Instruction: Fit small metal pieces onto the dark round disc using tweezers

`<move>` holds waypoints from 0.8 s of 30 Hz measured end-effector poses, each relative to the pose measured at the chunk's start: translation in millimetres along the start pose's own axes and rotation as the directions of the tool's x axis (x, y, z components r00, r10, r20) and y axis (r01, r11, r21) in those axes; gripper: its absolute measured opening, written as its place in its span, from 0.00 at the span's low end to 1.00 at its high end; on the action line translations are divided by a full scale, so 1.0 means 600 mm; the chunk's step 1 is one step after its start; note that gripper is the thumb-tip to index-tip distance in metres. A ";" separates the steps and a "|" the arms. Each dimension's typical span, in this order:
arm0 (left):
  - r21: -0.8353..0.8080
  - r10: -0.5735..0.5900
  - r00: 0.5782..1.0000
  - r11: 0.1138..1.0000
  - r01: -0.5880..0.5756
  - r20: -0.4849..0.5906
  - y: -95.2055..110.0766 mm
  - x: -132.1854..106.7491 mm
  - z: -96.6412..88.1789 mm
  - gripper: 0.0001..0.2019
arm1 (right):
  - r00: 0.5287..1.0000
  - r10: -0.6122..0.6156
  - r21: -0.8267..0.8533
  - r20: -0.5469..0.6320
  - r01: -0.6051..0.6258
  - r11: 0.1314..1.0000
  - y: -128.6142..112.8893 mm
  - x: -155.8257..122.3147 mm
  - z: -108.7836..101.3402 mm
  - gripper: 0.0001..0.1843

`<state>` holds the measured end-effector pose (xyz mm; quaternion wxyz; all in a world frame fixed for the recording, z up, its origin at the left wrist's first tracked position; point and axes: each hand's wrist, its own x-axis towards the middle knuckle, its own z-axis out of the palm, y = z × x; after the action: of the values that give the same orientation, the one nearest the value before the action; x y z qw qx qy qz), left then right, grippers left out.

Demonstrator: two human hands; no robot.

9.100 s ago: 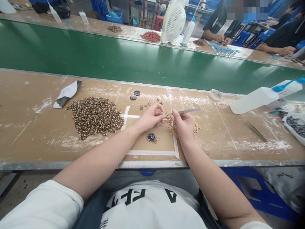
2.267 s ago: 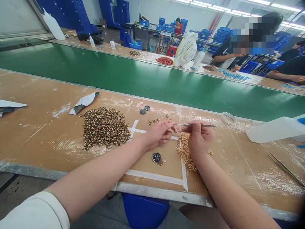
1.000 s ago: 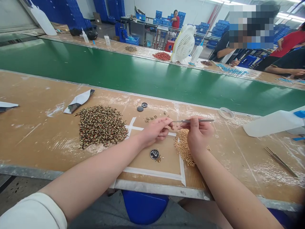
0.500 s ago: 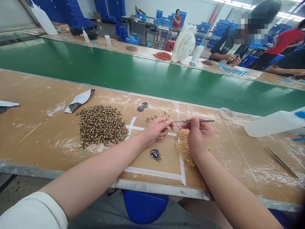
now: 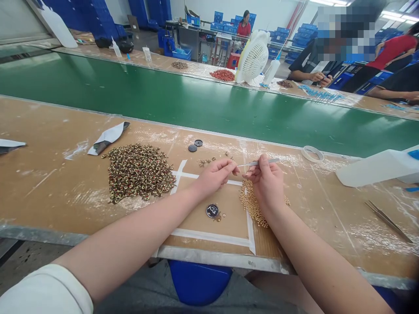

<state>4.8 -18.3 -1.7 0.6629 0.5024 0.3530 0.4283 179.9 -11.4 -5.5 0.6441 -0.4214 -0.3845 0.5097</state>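
Observation:
My right hand grips a pair of slim metal tweezers, whose back end sticks out past the thumb. Their thin tip points left and meets the fingertips of my left hand. That hand is pinched closed, and whatever it holds is too small to make out. Beneath the right hand lies a heap of small tan beads. Below the left hand, inside a white tape outline, sits a round black disc with a white mark, beside a brownish smear.
To the left spreads a large pile of small dark-and-cream pieces. Two black round caps lie behind my hands. At right are a tape roll, a white bottle and spare tweezers. A green belt runs beyond; people work across it.
My right hand has shifted slightly left and turned, and the tweezers now slant more, with less of their back end showing. My left hand stays nearly in place.

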 end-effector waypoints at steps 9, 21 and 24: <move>0.297 0.150 0.988 0.946 -0.131 -0.044 -0.003 -0.004 -0.004 0.16 | 0.981 0.193 0.089 0.026 -0.195 0.977 0.008 0.009 -0.010 0.22; -0.040 0.007 1.000 0.999 -0.008 -0.028 0.000 0.003 -0.006 0.15 | 0.989 -0.149 -0.084 0.011 0.150 0.985 -0.016 -0.007 0.000 0.21; -0.118 0.000 1.000 0.993 -0.001 -0.012 -0.001 0.005 -0.008 0.15 | 0.971 -0.233 -0.140 0.050 0.238 0.961 -0.015 -0.007 -0.003 0.19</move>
<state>1.9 -14.0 -3.6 0.6892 0.4599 0.3310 0.4517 183.6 -17.1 2.0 0.6613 -0.4097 -0.4785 0.4074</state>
